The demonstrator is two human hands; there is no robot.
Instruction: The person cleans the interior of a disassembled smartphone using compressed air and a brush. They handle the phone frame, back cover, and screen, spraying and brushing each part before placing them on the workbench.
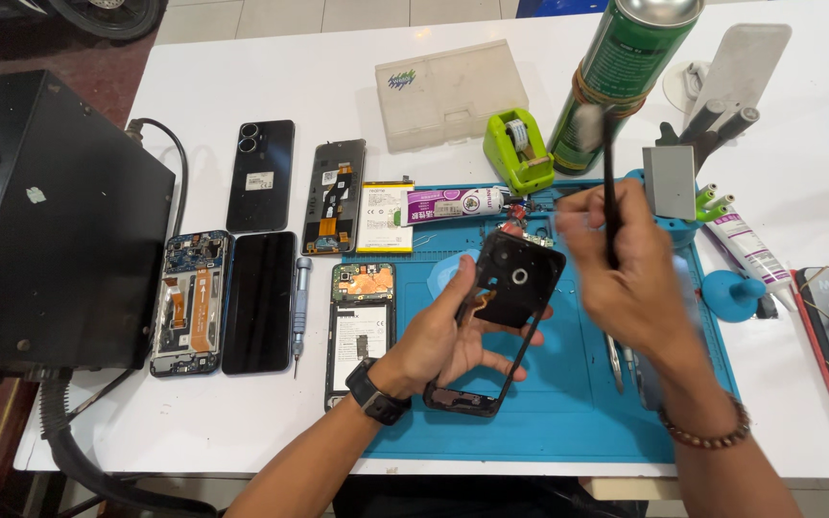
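Observation:
My left hand (443,331) holds a black phone frame (510,288) tilted above the blue work mat (568,412); the frame's camera housing is at its upper end. My right hand (630,278) is blurred with motion and grips a thin black brush (610,182) upright, its pale bristles near the green spray can (626,67). The right hand is just right of the frame's top end. A black watch sits on my left wrist and a bead bracelet on my right.
Opened phones (191,302), a dark screen panel (259,299), a battery (385,217) and a screwdriver (300,307) lie left of the mat. A black box (50,230) fills the left edge. A tape dispenser (518,149), glue tubes (453,204) and a plastic case (448,94) stand behind.

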